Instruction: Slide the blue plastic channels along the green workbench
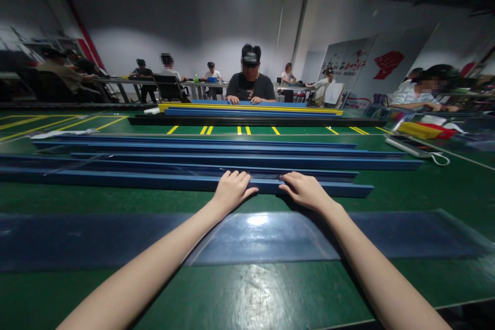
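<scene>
A long blue plastic channel strip (162, 179) lies crosswise on the green table in front of me. My left hand (233, 188) grips its near edge, fingers curled over the top and thumb along the front wall. To the right, my right hand (303, 189) holds the same strip in a like way, with a short gap between the hands. Nearer to me, under my forearms, a clear bluish plastic sheet (263, 240) lies flat and reflects the lamp light. More blue strips (247, 160) lie parallel just beyond my hands.
Across the green table (216, 289), a co-worker (250, 85) sits with both hands on a blue strip, behind a yellow strip (251, 110) and a black strip (255, 121). A phone-like device (410, 146) with a white strap lies at right. Other people sit at tables behind.
</scene>
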### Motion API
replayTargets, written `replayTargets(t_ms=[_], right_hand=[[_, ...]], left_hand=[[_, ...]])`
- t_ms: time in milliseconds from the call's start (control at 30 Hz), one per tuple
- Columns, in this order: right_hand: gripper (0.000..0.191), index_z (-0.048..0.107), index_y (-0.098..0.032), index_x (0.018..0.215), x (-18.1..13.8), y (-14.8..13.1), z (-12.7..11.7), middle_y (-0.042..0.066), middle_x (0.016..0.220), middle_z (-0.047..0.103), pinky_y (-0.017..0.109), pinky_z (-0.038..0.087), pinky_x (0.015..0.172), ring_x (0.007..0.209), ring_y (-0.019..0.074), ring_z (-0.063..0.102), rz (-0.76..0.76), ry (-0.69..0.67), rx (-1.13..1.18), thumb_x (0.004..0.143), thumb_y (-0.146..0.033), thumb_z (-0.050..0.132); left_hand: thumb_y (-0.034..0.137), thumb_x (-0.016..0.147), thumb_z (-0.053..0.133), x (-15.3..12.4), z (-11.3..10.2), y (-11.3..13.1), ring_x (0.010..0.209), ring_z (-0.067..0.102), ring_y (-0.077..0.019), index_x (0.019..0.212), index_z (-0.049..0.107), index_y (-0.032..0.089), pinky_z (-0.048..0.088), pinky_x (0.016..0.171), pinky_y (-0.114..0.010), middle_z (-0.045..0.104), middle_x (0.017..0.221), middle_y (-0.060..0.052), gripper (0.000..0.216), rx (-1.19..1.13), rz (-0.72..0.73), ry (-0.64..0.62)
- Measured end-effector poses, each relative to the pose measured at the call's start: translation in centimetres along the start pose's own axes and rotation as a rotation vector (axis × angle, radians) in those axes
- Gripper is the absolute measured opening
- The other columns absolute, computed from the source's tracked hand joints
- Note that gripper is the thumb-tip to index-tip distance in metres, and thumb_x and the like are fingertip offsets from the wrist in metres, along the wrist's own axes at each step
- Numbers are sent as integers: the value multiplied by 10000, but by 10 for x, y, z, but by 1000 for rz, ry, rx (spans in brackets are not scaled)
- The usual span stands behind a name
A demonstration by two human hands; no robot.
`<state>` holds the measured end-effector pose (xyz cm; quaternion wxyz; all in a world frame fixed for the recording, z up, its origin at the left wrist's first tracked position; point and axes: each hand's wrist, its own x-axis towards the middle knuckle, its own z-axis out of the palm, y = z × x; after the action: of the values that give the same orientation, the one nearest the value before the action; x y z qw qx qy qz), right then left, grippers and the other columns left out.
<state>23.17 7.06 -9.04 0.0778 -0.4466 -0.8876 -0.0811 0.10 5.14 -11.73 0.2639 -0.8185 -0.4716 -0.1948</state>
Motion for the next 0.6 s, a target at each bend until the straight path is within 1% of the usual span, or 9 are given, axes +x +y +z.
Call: replayTargets(t_ms=[133,300,600], right_hand=[[350,573,-176,1017,0,1,0,91,1050,607,250,395,705,930,186,562,5,-6,9,889,-394,331],[361,574,-175,1036,0,1,-1,91,1077,601,262,412,727,949,192,561,-9,9,18,890,-391,326],[370,572,-176,1059,-1,1,-1,95,1103,592,271,410,799,998,187,541,-6,0,51,888,-394,327]], left_hand=[[491,826,439,0,-1,0,713,530,-181,803,548,151,280,630,-305,614,769,-38,358,-7,1,-1],[490,826,439,0,-1,-1,702,526,-180,773,543,155,277,625,-305,609,752,-41,355,-7,0,-1],[486,827,440,0,0,0,701,529,-184,766,541,156,275,622,-306,607,745,-44,351,-21,-2,-5]])
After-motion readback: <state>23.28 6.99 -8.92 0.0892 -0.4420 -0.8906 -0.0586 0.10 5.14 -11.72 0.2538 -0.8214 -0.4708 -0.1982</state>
